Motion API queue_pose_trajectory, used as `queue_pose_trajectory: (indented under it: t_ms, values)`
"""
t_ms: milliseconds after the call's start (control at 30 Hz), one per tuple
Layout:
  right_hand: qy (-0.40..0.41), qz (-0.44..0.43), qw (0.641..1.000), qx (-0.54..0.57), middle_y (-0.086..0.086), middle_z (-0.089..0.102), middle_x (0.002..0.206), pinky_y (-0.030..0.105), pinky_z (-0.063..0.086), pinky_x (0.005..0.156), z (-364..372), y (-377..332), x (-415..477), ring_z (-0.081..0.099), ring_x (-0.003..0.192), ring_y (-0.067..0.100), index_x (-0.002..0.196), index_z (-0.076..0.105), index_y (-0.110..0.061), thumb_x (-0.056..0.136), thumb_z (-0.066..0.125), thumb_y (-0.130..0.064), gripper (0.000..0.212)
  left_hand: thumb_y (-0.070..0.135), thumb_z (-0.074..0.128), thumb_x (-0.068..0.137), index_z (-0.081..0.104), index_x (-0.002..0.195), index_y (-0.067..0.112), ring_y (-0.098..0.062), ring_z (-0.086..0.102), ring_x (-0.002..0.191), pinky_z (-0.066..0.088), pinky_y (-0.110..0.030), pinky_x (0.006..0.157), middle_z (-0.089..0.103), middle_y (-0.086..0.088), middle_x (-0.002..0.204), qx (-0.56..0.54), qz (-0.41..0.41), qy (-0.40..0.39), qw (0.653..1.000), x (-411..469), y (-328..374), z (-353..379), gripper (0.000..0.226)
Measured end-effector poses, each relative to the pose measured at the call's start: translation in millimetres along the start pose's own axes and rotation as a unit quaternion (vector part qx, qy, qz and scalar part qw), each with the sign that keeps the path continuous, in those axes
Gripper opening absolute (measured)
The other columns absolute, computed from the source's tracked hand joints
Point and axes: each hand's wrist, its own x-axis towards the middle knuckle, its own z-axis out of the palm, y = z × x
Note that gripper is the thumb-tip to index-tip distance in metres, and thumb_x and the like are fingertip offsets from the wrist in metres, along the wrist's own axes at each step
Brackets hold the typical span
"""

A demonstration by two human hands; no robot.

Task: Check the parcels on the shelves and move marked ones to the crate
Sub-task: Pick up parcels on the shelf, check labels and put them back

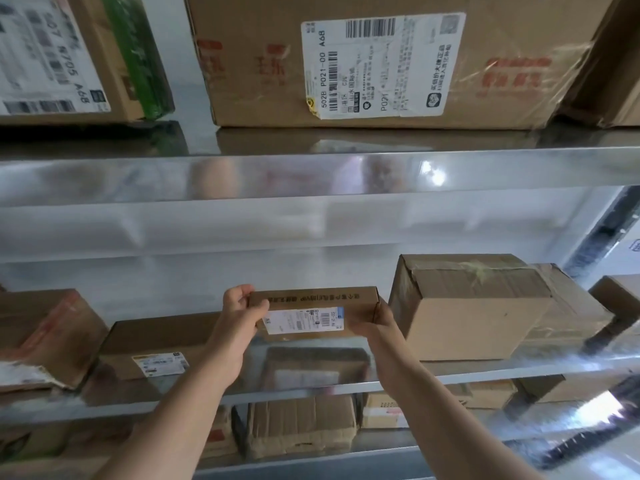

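Note:
A small flat cardboard parcel (313,311) with a white shipping label facing me is held just above the middle steel shelf (485,370). My left hand (240,311) grips its left end, thumb on the front. My right hand (379,322) grips its right end from the side and below. Its reflection shows in the shelf under it. No crate is in view.
A plain taped box (471,313) stands close to the right of the held parcel. A flat labelled box (159,344) and a torn parcel (45,337) lie to the left. A large labelled carton (377,60) sits on the upper shelf. More boxes fill the lower shelf (301,424).

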Motion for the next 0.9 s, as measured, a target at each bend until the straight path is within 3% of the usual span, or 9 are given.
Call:
queue_pose_trajectory:
  t_ms: [133,233,333,600,667,733,767,833,900]
  values:
    - [-0.017,0.032,0.999,-0.015,0.007,0.075,0.112,0.041,0.05,0.104,2,12,16,0.067,0.112,0.025,0.124,0.061,-0.018,0.081,0.06,0.007,0.05,0.041,0.05,0.101,0.038,0.141,0.017,-0.02,0.055,0.114,0.04,-0.037,0.102,0.053,-0.01,0.13,0.016,-0.009,0.012,1.0,7,-8,2,0.048]
    - [-0.029,0.046,0.998,-0.034,0.006,0.076,0.11,0.046,0.051,0.106,3,19,24,0.07,0.11,0.025,0.123,0.062,-0.017,0.082,0.059,0.01,0.049,0.058,0.036,0.098,0.032,0.148,0.02,-0.026,0.048,0.127,0.033,-0.046,0.111,0.053,-0.008,0.131,0.042,-0.032,0.004,0.999,10,-10,6,0.063]
    - [-0.037,0.058,0.997,-0.039,0.006,0.077,0.109,0.049,0.052,0.105,3,25,27,0.072,0.108,0.025,0.124,0.061,-0.016,0.079,0.06,0.011,0.052,0.058,0.03,0.1,0.025,0.155,0.022,-0.032,0.037,0.142,0.028,-0.048,0.116,0.042,-0.01,0.152,0.048,-0.049,0.003,0.998,12,-13,8,0.066]
    - [-0.019,0.062,0.997,-0.043,0.008,0.076,0.109,0.049,0.053,0.104,2,25,28,0.072,0.107,0.025,0.123,0.06,-0.013,0.081,0.058,0.011,0.049,0.062,0.031,0.098,0.024,0.157,0.026,-0.028,0.03,0.147,0.026,-0.048,0.118,0.03,-0.004,0.162,0.066,-0.038,0.019,0.997,16,-17,8,0.069]
    - [-0.022,0.066,0.996,-0.049,0.008,0.075,0.117,0.047,0.05,0.107,2,21,23,0.07,0.111,0.024,0.137,0.053,-0.012,0.076,0.065,0.001,0.064,0.062,0.031,0.098,0.024,0.157,0.026,-0.028,0.029,0.148,0.026,-0.048,0.118,0.029,-0.003,0.163,0.067,-0.036,0.018,0.997,15,-16,9,0.07]
    - [-0.022,0.09,0.995,-0.03,0.003,0.066,0.136,0.047,0.041,0.116,2,14,15,0.062,0.126,0.023,0.155,0.035,-0.018,0.068,0.072,-0.014,0.095,0.062,0.031,0.098,0.025,0.157,0.025,-0.028,0.03,0.148,0.026,-0.047,0.118,0.03,-0.004,0.162,0.069,-0.031,0.021,0.997,12,-13,10,0.069]
    - [-0.02,0.099,0.995,-0.022,0.001,0.058,0.146,0.047,0.035,0.121,2,11,13,0.054,0.134,0.024,0.16,0.027,-0.022,0.072,0.071,-0.015,0.099,0.062,0.03,0.099,0.025,0.157,0.024,-0.028,0.03,0.148,0.025,-0.046,0.118,0.03,-0.004,0.162,0.071,-0.026,0.022,0.997,10,-11,11,0.069]
    - [-0.018,0.112,0.993,-0.018,0.0,0.045,0.157,0.047,0.028,0.123,3,3,5,0.044,0.143,0.025,0.159,0.025,-0.027,0.079,0.067,-0.014,0.091,0.059,0.03,0.101,0.025,0.157,0.023,-0.027,0.028,0.148,0.025,-0.044,0.118,0.029,-0.003,0.163,0.079,-0.006,0.026,0.997,4,-7,12,0.067]
    - [-0.009,0.111,0.993,-0.031,0.006,0.045,0.156,0.049,0.03,0.121,3,-5,-6,0.043,0.141,0.027,0.135,0.039,-0.026,0.067,0.063,-0.018,0.072,0.057,0.031,0.102,0.026,0.157,0.022,-0.026,0.029,0.148,0.027,-0.044,0.117,0.029,-0.003,0.163,0.104,0.028,0.043,0.993,-2,-4,13,0.065]
